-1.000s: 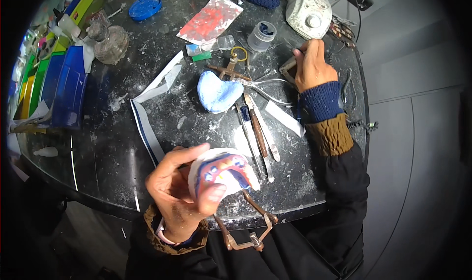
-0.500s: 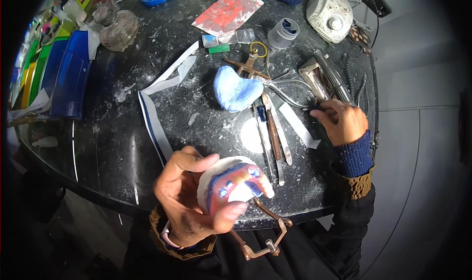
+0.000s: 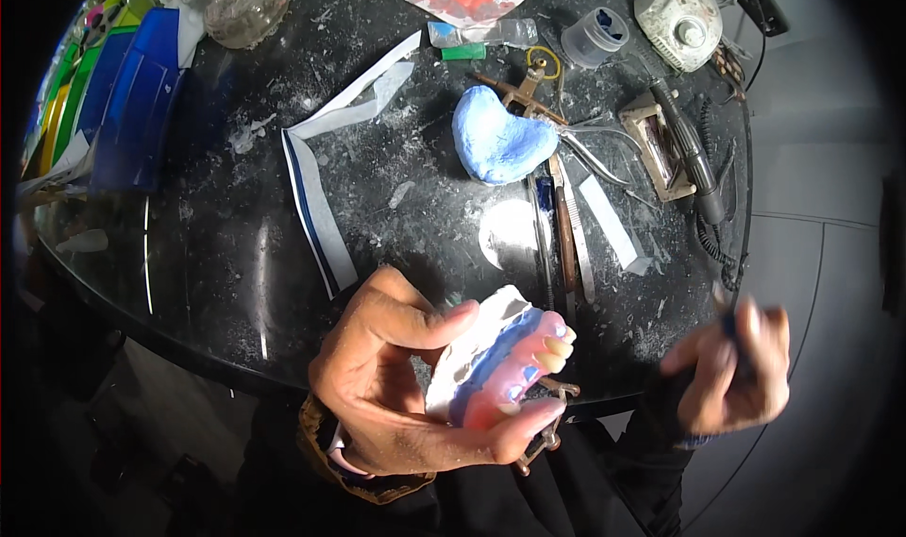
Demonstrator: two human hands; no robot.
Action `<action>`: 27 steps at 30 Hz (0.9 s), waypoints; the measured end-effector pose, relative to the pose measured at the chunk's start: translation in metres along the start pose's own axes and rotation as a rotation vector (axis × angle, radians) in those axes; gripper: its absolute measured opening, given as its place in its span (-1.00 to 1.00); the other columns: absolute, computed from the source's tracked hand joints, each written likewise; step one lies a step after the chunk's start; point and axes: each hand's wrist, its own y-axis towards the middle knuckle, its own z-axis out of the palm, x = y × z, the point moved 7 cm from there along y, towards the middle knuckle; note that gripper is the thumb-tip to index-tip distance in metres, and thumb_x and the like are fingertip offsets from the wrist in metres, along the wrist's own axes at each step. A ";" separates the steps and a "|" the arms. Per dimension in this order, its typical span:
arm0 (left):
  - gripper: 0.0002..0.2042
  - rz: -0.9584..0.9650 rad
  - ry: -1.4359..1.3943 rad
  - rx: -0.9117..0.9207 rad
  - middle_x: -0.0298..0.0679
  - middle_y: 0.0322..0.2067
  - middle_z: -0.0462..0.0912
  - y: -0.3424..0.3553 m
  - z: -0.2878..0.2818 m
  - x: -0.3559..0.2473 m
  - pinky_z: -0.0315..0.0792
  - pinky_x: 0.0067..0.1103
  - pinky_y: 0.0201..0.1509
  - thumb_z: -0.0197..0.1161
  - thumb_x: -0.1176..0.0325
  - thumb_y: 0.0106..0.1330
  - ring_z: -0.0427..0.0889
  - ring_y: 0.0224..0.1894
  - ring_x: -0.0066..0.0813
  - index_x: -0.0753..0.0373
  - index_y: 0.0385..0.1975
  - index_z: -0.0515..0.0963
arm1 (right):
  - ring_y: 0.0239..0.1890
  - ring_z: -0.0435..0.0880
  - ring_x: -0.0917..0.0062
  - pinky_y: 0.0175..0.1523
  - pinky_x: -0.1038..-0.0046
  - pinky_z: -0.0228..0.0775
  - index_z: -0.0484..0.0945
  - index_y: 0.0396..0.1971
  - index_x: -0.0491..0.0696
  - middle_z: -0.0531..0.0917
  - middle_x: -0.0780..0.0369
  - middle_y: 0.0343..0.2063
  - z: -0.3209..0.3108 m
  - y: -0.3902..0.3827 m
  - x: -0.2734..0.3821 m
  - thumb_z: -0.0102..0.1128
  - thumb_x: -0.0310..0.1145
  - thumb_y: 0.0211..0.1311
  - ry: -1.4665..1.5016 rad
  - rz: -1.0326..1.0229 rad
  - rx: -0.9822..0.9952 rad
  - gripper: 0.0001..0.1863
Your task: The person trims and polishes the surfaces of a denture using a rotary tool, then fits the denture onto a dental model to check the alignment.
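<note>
My left hand (image 3: 396, 377) is closed around a white plaster dental model (image 3: 462, 362), thumb on one side and fingers on the other. Pink wax gum (image 3: 500, 395) with blue patches and a few ivory teeth (image 3: 555, 352) covers the model, tilted with its teeth to the right. Behind my fingertips shows part of a bronze-coloured hinged metal frame (image 3: 540, 454). My right hand (image 3: 731, 367) is off the table's right edge, smeared by motion. Its fingers are pinched on something thin and dark that I cannot make out.
A blue plaster cast (image 3: 500, 139) sits on a metal frame mid-table. Beside it lie a brown-handled knife (image 3: 566, 235), pliers (image 3: 599, 159), and a white paper strip (image 3: 609, 221). A corded handpiece (image 3: 689, 150) rests at right, near a clear cup (image 3: 595, 39). Blue bins (image 3: 142, 103) stand left.
My right hand has left the tools by the handpiece and drawn back toward me, past the table edge. My left hand has turned the model so its teeth face right. The view has shifted.
</note>
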 end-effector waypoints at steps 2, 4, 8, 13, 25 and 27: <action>-0.36 0.071 0.093 0.075 -0.30 -0.51 0.37 0.002 0.004 -0.003 0.18 -0.70 -0.48 0.56 0.14 -0.27 0.31 -0.52 -0.64 0.36 -0.31 0.30 | -0.46 0.72 0.48 -0.32 0.46 0.64 0.57 -0.26 -0.13 0.65 0.20 -0.59 0.006 -0.005 0.009 0.33 -0.56 -0.03 0.369 -0.078 0.068 -0.74; -0.35 0.068 0.091 0.077 -0.29 -0.50 0.38 0.000 0.003 -0.003 0.20 -0.72 -0.48 0.57 0.14 -0.28 0.33 -0.52 -0.65 0.36 -0.31 0.30 | -0.60 0.68 0.54 -0.31 0.52 0.62 0.48 -0.03 -0.15 0.58 0.25 -0.57 0.019 -0.005 0.016 0.28 -0.47 0.09 0.451 -0.287 0.216 -0.60; -0.36 0.055 0.073 0.053 -0.28 -0.49 0.41 -0.003 0.005 -0.004 0.28 -0.77 -0.48 0.59 0.18 -0.29 0.41 -0.49 -0.66 0.36 -0.32 0.30 | -0.14 0.66 0.16 0.12 0.27 0.47 0.51 -0.10 -0.09 0.48 0.17 -0.34 0.032 -0.013 0.029 0.40 -0.11 -0.09 0.347 -0.322 0.261 -0.45; -0.36 0.007 0.130 0.040 -0.30 -0.51 0.44 -0.009 0.002 -0.006 0.29 -0.80 -0.51 0.61 0.19 -0.33 0.46 -0.48 -0.67 0.34 -0.35 0.31 | -0.11 0.62 0.05 -0.02 0.27 0.57 0.47 -0.17 -0.17 0.46 0.13 -0.39 0.038 -0.026 0.037 0.34 -0.26 0.01 0.291 -0.281 0.278 -0.58; -0.41 0.088 0.243 -0.034 -0.36 -0.54 0.42 -0.016 0.001 -0.008 0.23 -0.82 -0.64 0.65 0.29 -0.38 0.40 -0.61 -0.75 0.30 -0.35 0.41 | -0.18 0.64 0.02 -0.22 0.34 0.67 0.42 -0.23 -0.25 0.48 0.03 -0.38 0.043 -0.022 0.046 0.27 -0.31 0.12 0.125 -0.426 0.312 -0.64; -0.33 0.112 0.318 -0.021 -0.42 -0.67 0.30 -0.014 0.004 -0.009 0.09 -0.83 -0.66 0.65 0.13 -0.36 0.26 -0.70 -0.82 0.30 -0.38 0.29 | -0.19 0.64 0.02 -0.23 0.35 0.68 0.42 -0.24 -0.25 0.48 0.03 -0.38 0.044 -0.023 0.046 0.27 -0.32 0.12 0.104 -0.428 0.303 -0.65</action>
